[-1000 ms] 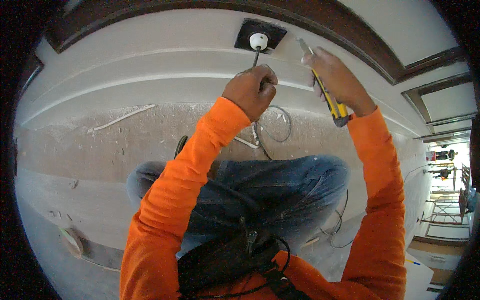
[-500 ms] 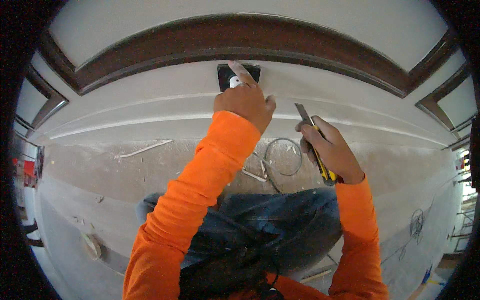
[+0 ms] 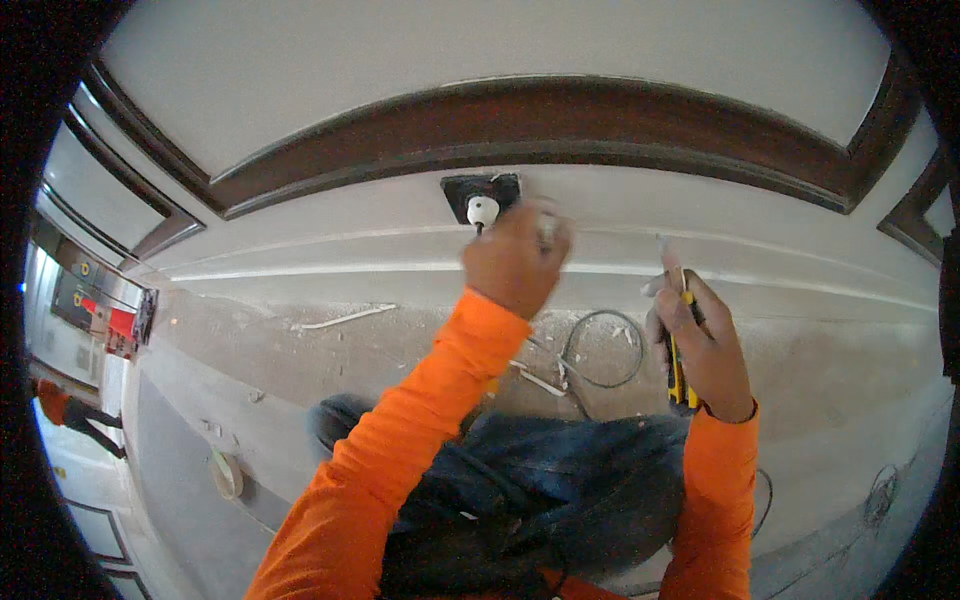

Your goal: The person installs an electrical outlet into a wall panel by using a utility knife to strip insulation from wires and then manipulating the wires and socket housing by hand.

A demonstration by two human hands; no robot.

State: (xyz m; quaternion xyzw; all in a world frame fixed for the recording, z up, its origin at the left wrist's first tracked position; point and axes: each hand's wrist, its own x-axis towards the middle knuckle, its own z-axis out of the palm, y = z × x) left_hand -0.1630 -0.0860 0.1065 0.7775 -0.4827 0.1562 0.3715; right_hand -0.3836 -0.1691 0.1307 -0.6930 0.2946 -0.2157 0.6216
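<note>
My right hand (image 3: 708,345) grips a yellow and black snap-off utility knife (image 3: 677,378), its blade pointing up toward the wall. Smeared by motion, my left hand (image 3: 513,262) is just below and right of a black square wall box (image 3: 458,189); its fingers are too blurred to tell what they hold, if anything. A round white fitting (image 3: 482,210) sits in the front of the box, with a short dark piece below it. Both forearms wear orange sleeves.
A dark wood moulding (image 3: 560,125) runs across the pale wall above the box. On the dusty floor lie a looped grey cable (image 3: 640,350), white strips (image 3: 350,317) and a pale round container (image 3: 228,477). Another person (image 3: 75,410) stands far left.
My left hand has drawn away from the front of the box, down and to the right, uncovering the white fitting. The view has swung left; the knife stays in my right hand.
</note>
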